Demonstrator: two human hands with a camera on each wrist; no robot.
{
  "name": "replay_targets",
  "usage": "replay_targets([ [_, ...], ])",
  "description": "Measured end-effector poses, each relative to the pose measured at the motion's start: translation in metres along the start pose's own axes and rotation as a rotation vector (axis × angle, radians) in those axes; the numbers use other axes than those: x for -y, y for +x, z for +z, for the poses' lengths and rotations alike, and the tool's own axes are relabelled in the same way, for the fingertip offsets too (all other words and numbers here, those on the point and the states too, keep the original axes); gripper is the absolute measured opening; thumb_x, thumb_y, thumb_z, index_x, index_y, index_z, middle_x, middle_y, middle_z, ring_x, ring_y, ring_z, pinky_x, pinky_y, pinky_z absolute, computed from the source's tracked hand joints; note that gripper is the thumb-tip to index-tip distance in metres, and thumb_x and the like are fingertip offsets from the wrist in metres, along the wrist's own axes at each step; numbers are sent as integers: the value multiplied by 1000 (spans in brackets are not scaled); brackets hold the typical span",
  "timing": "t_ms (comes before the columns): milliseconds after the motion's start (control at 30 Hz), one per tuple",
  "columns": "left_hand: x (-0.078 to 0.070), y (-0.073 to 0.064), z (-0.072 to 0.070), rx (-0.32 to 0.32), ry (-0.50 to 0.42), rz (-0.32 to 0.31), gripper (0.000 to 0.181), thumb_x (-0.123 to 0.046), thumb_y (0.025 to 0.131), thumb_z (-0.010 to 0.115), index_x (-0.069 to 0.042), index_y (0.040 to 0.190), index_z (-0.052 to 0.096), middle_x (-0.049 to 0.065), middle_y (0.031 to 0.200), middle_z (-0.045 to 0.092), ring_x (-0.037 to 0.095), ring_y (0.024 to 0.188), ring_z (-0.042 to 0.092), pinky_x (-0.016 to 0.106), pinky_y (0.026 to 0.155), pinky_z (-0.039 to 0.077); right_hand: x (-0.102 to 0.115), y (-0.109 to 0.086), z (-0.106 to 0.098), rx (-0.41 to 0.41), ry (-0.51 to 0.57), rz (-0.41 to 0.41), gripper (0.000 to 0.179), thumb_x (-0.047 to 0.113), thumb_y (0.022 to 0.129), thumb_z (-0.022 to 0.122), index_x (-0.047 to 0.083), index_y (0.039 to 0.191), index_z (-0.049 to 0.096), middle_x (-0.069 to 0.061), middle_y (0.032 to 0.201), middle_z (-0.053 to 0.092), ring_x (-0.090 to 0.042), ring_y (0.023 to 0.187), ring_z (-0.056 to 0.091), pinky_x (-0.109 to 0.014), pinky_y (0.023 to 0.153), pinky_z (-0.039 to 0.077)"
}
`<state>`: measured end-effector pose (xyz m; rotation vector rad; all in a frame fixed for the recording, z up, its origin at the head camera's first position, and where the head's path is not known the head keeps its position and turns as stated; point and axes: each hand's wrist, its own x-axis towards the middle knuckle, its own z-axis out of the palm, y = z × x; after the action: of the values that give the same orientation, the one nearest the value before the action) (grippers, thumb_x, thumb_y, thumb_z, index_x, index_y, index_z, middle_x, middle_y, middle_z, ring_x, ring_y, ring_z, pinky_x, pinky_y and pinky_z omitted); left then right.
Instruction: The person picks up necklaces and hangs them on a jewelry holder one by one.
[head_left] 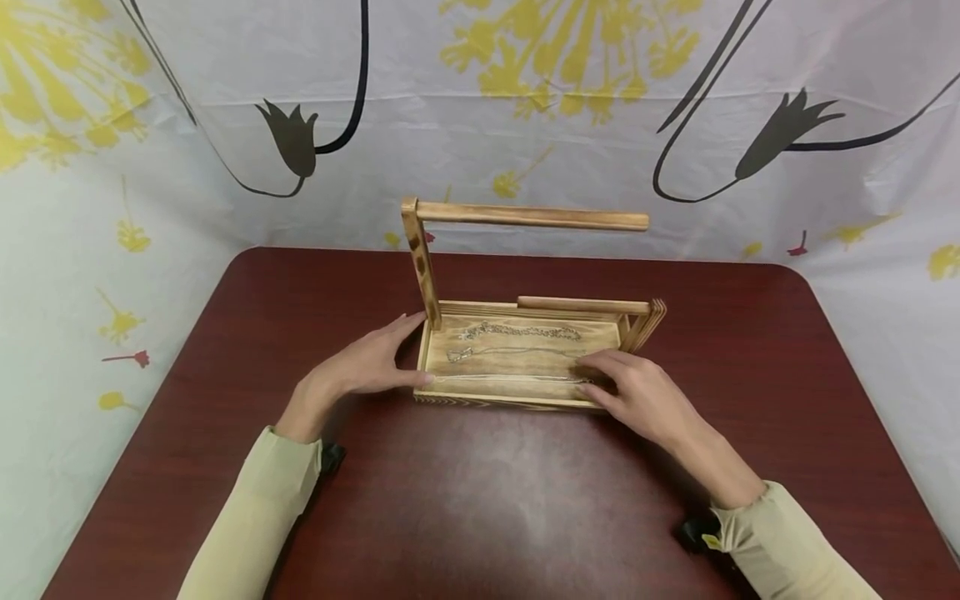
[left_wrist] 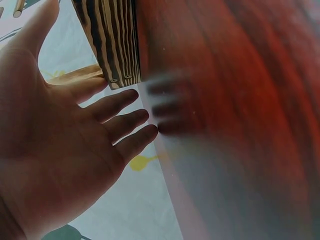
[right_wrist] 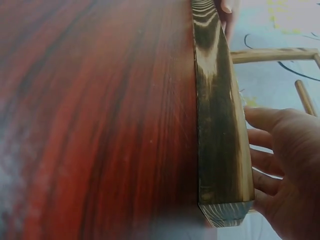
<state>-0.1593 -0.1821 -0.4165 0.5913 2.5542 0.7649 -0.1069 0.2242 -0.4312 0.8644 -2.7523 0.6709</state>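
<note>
A wooden jewelry stand (head_left: 510, 402) with a shallow tray base rests on the table. Three chains lie lengthwise in the tray: a chunky chain necklace (head_left: 525, 332) at the back, a thin necklace with a pendant (head_left: 459, 355) in the middle, and a fine chain (head_left: 510, 377) along the front. My left hand (head_left: 367, 358) spans the tray's left end, its thumb at the front chain's left end and its fingers (left_wrist: 125, 125) extended beside the wood. My right hand (head_left: 647, 392) reaches over the front right corner; thumb and fingers are apart around the front chain's right end.
A tall post (head_left: 420, 262) at the stand's left carries a long horizontal bar (head_left: 532, 216) over the tray. A shorter, lower bar (head_left: 585, 304) runs from the right support. The dark red table (head_left: 480, 500) meets a patterned cloth (head_left: 480, 150) behind.
</note>
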Motion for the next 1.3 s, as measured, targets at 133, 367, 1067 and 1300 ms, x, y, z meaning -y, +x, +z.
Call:
replay_targets([
  [133, -2, 1, -2, 1, -8, 4, 103, -53, 85, 74, -17, 161, 15, 12, 163, 19, 29, 149, 20, 49, 116, 27, -1, 3, 4, 0, 11, -1, 34, 26, 87, 79, 12, 117, 72, -3, 110, 71, -20, 102, 68, -42, 85, 55],
  [367, -3, 1, -6, -2, -45, 23, 102, -39, 84, 80, -14, 160, 17, 12, 162, 24, 30, 147, 25, 50, 115, 28, -2, 8, 10, -24, 65, -8, 31, 16, 83, 82, 10, 112, 74, -2, 102, 73, -18, 91, 70, -38, 77, 56],
  [1067, -2, 10, -12, 19, -73, -10, 98, -31, 87, 79, -12, 160, 17, 10, 162, 24, 30, 147, 25, 50, 115, 28, 2, 19, 19, -3, 80, 48, 23, 8, 79, 85, 8, 100, 76, 0, 87, 70, -10, 75, 67, -28, 65, 56],
  [1300, 0, 10, -11, 26, -79, -20, 99, -32, 87, 79, -13, 161, 16, 9, 163, 23, 30, 148, 24, 51, 115, 28, 6, 23, 22, 9, 69, 77, 20, 9, 78, 85, 8, 95, 76, 0, 85, 69, -11, 73, 67, -28, 65, 55],
])
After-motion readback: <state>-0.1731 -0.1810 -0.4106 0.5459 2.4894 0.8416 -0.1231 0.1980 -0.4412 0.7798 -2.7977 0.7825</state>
